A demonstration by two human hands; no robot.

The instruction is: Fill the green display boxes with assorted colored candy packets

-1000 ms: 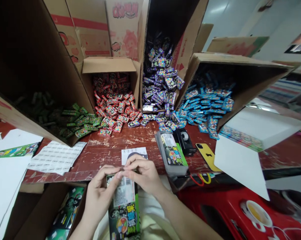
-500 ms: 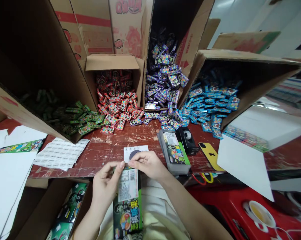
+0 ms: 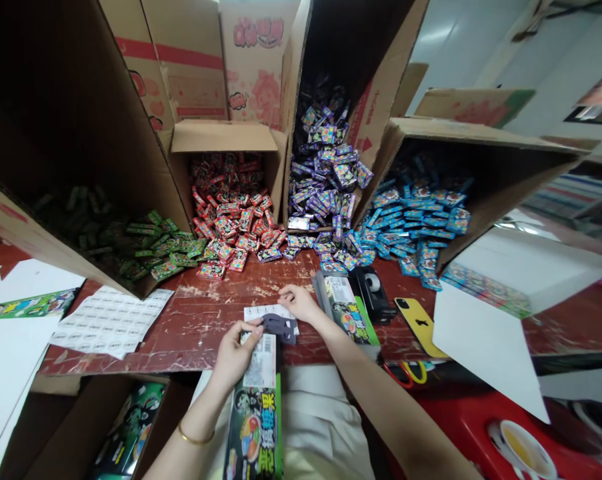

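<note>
My left hand [image 3: 239, 350] is closed around the upper end of a flat black and green candy box [image 3: 255, 427], thumb over its white label. The box lies lengthwise over my lap. A dark grey tab with cut-out slots [image 3: 279, 328] sticks out at the box's top end, beside my left fingertips. My right hand [image 3: 299, 303] is off the box, just above the table, with thumb and forefinger slightly apart and nothing visible between them. Below its fingers lies a small white label sheet [image 3: 253, 311], partly covered by the tab.
Tipped cartons spill green [image 3: 165, 257], red [image 3: 238, 227], purple [image 3: 325, 187] and blue [image 3: 411, 220] candy packets. Right of my hand are a stack of box blanks [image 3: 348, 310], a tape dispenser [image 3: 375, 293] and a yellow phone [image 3: 418, 325]. A cup [image 3: 523, 453] stands lower right.
My right hand has let go of the box's top end and moved up and right over the table. The grey tab now shows fully. My left hand still holds the box.
</note>
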